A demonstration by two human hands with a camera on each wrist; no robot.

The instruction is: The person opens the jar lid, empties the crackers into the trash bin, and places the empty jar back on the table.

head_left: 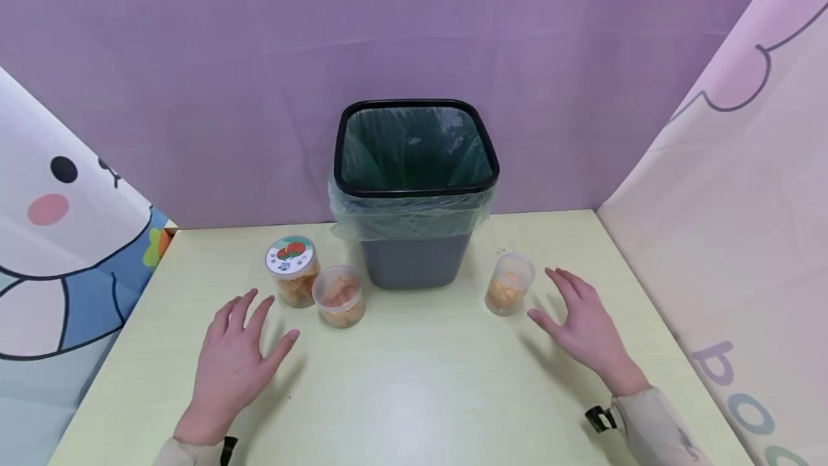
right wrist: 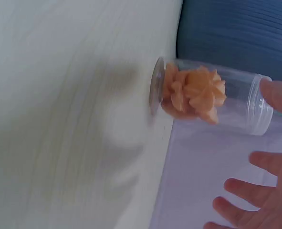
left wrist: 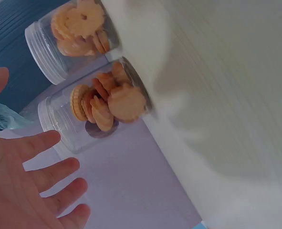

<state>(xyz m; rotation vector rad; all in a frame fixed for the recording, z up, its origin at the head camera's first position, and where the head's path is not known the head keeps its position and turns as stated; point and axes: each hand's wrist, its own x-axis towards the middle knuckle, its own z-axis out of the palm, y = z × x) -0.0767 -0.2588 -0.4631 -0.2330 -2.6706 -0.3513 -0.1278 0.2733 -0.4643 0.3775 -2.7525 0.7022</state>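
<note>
- Clear jars of biscuits stand by the grey bin (head_left: 414,257) at the desk's (head_left: 414,394) back edge.
- My left hand (head_left: 236,358) lies relaxed near the lidded jar (head_left: 293,270) and open jar (head_left: 339,297).
- My right hand (head_left: 582,329), fingers spread, holds nothing beside the third jar (head_left: 509,283).

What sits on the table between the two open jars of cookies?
In the head view, the gray trash bin with its green bag stands between the left open jar and the right open jar, set slightly farther back on the table.

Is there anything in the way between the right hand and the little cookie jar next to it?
No, nothing visible. The right hand hovers open just right of the lidless cookie jar, with only bare table between them. The bin stands behind and to the left, out of the way.
</note>
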